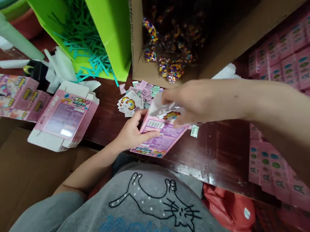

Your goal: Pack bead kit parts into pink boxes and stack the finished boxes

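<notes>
My left hand [132, 134] grips a pink and purple printed cardboard box [163, 139] by its left side, thumb across the front panel. The box is tilted, with its open end facing away from me. At that opening is my right hand [191, 101], its fingers curled over the mouth; what they hold is hidden. A card with a coloured pixel picture [171, 115] shows in the mouth beside clear plastic. Just left of the box lie a stack of similar cards [130, 104] and a pile of small pink and green sachets [146, 90].
Flattened pink boxes [64, 117] are stacked at left. Behind stand a green container of teal sticks [91, 57] and a carton [219, 56] holding bags of colourful beads [171, 68]. Rows of pink boxes [282, 173] line the right. One sachet [194, 131] lies on the table [214, 152].
</notes>
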### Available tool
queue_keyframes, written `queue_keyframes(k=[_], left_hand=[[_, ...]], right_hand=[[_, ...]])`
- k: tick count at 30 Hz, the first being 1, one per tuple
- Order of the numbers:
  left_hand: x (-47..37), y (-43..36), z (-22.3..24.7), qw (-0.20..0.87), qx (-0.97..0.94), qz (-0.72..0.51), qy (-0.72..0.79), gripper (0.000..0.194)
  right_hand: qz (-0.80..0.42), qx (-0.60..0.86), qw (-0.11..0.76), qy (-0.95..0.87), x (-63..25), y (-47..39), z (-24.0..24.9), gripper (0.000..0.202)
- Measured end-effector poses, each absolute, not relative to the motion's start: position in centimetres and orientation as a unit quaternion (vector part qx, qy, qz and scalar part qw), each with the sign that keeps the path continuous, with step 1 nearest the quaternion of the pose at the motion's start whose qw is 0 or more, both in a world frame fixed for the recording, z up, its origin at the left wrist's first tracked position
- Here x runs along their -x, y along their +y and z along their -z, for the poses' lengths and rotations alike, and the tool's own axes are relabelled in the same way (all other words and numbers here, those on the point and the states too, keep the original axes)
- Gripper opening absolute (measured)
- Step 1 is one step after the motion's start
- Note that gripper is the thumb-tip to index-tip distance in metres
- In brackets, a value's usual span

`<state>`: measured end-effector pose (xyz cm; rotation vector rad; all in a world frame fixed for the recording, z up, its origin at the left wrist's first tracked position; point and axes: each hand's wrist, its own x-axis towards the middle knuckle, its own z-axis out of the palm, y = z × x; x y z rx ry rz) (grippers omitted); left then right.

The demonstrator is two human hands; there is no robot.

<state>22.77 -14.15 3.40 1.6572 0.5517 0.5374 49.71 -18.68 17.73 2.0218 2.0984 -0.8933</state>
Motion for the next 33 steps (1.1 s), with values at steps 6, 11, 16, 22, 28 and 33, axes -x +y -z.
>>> queue_keyframes(k=[6,11,16,22,28,33], left_hand=[[-19.9,-13.0,-1.5,0.61,-0.68,-0.316,0.257,0.078],[-17.1,-11.7,-0.5,0.564,-0.641,-0.436,0.284,0.069],[-12.4,-10.6,-1.0,0.47,-0.631,-0.512,0.344,0.063],[-8.1,-12.1,-1.9,0.409,-0.528,-0.555,0.495,0.057],[-8.2,-14.7,-0.6,0.476,-0.55,-0.477,0.494,0.06],[-7.1,-15.4,-0.2,0.445,-0.506,-0.472,0.568,0.044]], right_hand=[[0.215,-0.615,-0.026,0.758,-47.5,-16.8,-19.5,0.043],[0.029,-0.508,-0.214,0.834,-41.3,-16.2,-21.7,0.04],[-0.032,-0.438,-0.302,0.846,-39.4,-15.0,-18.7,0.021],[0.026,-0.606,-0.319,0.728,-36.4,-4.2,-12.1,0.024],[0.141,-0.718,-0.067,0.678,-29.9,8.4,-4.9,0.063],[0.116,-0.741,-0.098,0.655,-30.5,10.5,-3.5,0.059]])
